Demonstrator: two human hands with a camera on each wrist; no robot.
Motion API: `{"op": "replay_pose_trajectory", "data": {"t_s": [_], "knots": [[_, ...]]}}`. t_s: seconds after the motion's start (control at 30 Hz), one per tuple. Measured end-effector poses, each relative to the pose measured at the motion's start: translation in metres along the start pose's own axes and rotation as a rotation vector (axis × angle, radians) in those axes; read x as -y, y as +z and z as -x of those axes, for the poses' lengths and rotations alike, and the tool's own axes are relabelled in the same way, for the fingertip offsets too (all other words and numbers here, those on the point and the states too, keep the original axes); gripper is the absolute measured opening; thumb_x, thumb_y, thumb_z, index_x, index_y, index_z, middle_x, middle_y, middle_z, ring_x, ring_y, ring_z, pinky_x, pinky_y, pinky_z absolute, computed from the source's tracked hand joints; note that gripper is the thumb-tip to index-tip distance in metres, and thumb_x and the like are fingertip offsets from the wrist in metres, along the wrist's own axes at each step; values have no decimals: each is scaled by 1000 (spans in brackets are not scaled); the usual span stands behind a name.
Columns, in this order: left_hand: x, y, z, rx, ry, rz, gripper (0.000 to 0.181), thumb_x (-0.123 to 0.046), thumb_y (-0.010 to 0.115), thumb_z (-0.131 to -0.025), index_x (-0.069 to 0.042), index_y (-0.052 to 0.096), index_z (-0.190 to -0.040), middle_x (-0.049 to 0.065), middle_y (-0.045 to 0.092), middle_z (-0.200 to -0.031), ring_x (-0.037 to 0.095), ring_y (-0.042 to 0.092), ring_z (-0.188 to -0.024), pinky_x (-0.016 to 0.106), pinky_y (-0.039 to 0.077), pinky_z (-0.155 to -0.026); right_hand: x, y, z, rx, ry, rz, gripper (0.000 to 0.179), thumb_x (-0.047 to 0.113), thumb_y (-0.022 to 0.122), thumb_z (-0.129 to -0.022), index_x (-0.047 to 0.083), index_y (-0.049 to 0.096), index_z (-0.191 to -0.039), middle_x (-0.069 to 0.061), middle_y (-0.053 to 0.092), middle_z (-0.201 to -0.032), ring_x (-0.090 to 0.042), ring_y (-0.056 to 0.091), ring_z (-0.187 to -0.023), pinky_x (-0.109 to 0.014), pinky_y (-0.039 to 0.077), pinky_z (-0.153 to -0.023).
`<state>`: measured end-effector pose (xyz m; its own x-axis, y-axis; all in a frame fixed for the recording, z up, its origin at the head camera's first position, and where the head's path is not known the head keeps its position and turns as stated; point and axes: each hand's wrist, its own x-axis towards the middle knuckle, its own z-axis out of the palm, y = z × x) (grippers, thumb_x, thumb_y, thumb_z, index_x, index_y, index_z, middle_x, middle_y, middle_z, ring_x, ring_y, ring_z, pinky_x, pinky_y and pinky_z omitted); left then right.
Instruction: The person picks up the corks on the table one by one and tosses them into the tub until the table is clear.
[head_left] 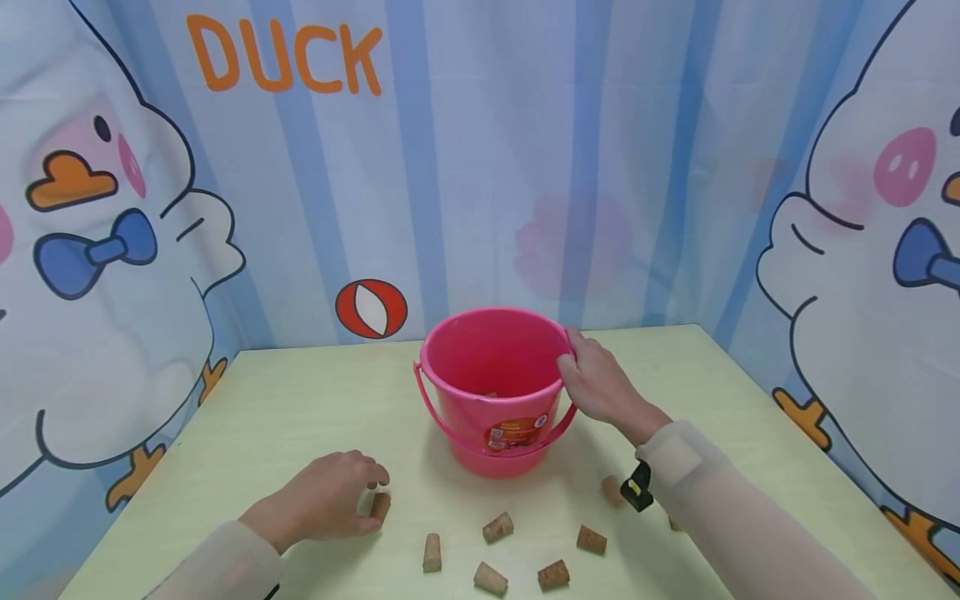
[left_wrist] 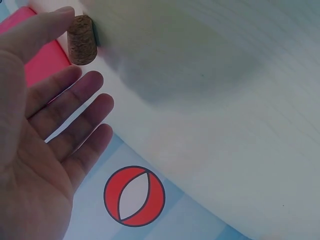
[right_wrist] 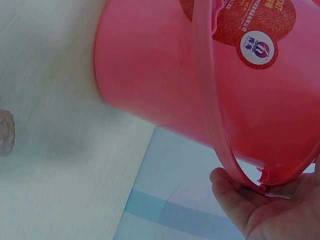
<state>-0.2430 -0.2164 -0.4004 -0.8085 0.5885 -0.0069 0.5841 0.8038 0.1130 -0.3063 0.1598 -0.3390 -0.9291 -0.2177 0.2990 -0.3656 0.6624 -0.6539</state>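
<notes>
A pink bucket stands upright on the table, its handle hanging down across the front. My right hand grips the bucket's rim at the right, beside the handle joint, with the thumb over the edge. To the left of the bucket, my left hand reaches down around a brown cork. In the left wrist view that cork sits between the thumb and the spread, fairly straight fingers, and a gap shows between it and the fingers. A bit of brown shows inside the bucket, mostly hidden by its front wall.
Several loose corks lie in front of the bucket on the pale yellow table, among them a light cork and a darker cork. Another cork lies near the right wrist. A printed duck curtain hangs behind.
</notes>
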Motion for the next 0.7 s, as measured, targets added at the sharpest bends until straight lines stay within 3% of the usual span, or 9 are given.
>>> {"op": "replay_pose_trajectory", "data": {"t_s": [0.37, 0.7], "knots": [[1, 2, -2, -7, 52, 3, 23, -26, 85, -78, -26, 62, -77, -16, 60, -77, 6, 51, -74, 34, 53, -73, 1, 0, 0, 2, -1, -13, 52, 17, 41, -102, -2, 39, -151, -19, 61, -110, -27, 56, -92, -35, 56, -74], [2, 4, -2, -11, 91, 39, 23, -19, 83, -80, -29, 64, -73, -20, 57, -73, 2, 48, -71, 31, 50, -70, 1, 0, 1, 4, 1, -19, 55, 18, 42, -102, -1, 37, -152, -17, 60, -108, -27, 56, -89, -34, 55, -71]]}}
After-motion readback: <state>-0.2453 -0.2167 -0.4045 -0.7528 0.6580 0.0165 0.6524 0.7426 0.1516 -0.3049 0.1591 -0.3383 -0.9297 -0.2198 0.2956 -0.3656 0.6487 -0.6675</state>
